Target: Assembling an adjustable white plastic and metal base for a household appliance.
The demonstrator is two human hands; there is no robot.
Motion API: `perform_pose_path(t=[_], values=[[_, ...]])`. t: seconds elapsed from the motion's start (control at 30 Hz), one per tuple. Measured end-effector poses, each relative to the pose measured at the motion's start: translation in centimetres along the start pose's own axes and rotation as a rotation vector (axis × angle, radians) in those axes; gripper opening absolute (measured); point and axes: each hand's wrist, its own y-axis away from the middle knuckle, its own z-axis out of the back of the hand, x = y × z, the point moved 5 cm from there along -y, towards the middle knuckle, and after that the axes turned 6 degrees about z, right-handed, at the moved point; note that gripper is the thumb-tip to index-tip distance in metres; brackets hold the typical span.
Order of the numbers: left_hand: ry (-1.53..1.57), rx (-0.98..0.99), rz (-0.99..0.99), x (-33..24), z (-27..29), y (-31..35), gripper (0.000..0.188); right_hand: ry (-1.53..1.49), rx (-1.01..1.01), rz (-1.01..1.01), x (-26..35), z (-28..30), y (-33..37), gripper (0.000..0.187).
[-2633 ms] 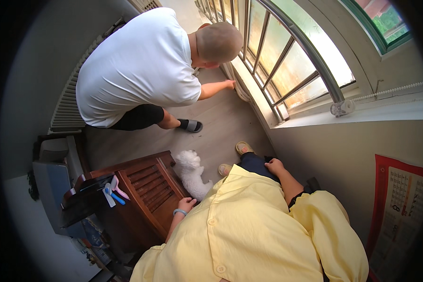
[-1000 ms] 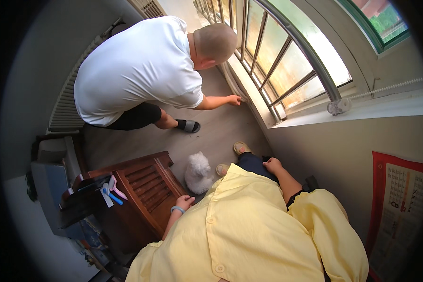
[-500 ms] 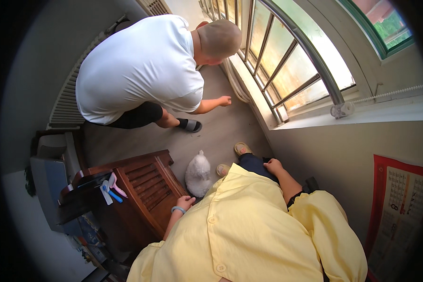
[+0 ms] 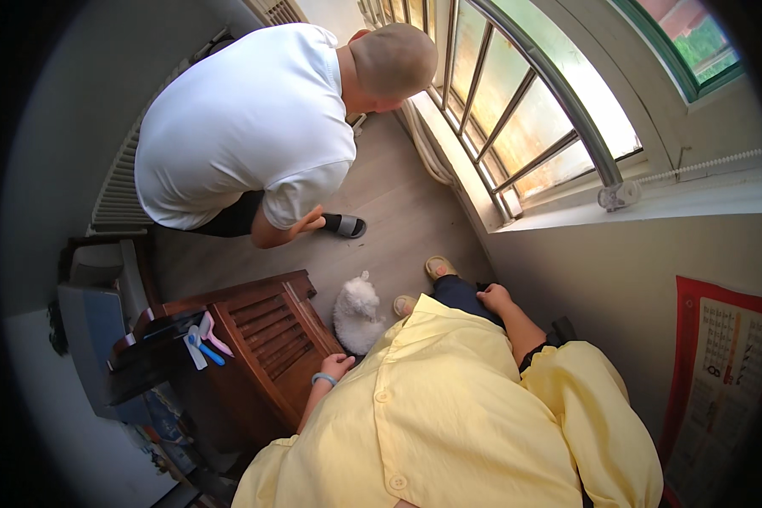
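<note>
My left hand (image 4: 339,366), with a pale blue band round its wrist, is curled low beside my yellow shirt (image 4: 449,398). It is between a reddish-brown slatted wooden cabinet (image 4: 271,339) and a small white fluffy dog (image 4: 357,317). What its fingers close on, if anything, is hidden. My right hand (image 4: 494,296) is curled by my dark trousers (image 4: 455,303); its grip is hidden too. The dog is on the floor beside my yellowish slippers (image 4: 437,267). Ahead, a person in a white shirt (image 4: 245,127) bends low, one hand (image 4: 310,222) drawn in above a grey slipper (image 4: 351,226).
On the cabinet side lie pink pliers-shaped clippers (image 4: 216,334) and a blue-handled tool (image 4: 201,345). A metal window railing (image 4: 550,76) runs along the right, above a low wall. A red-edged calendar (image 4: 720,372) hangs there. A radiator (image 4: 120,199) stands at the left.
The other person's outstretched hand has pulled back to the left, toward their own body. The dog's head has moved, with its ears now showing. My hands have stayed about where they were.
</note>
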Motion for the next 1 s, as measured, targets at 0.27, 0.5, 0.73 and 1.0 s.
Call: perform_pose_path(t=[0.27, 0.5, 0.73, 1.0], values=[[0.017, 0.098, -0.031, 5.3, 0.1, -5.3, 0.054, -0.016, -0.032, 0.023, 0.3, 0.1, 0.0, 0.042], [-0.086, 0.028, -0.046, 1.8, 1.5, -2.2, 0.054, -0.031, -0.033, 0.004, 0.8, 0.1, 0.5, 0.041], [-0.026, 0.064, -0.077, 2.8, 1.4, -3.7, 0.052, -0.046, -0.053, 0.013, -0.2, -0.9, 0.2, 0.039], [-0.152, -0.053, -0.051, 5.1, 1.0, -4.5, 0.053, -0.028, -0.040, 0.022, 0.4, -0.9, 1.1, 0.039]])
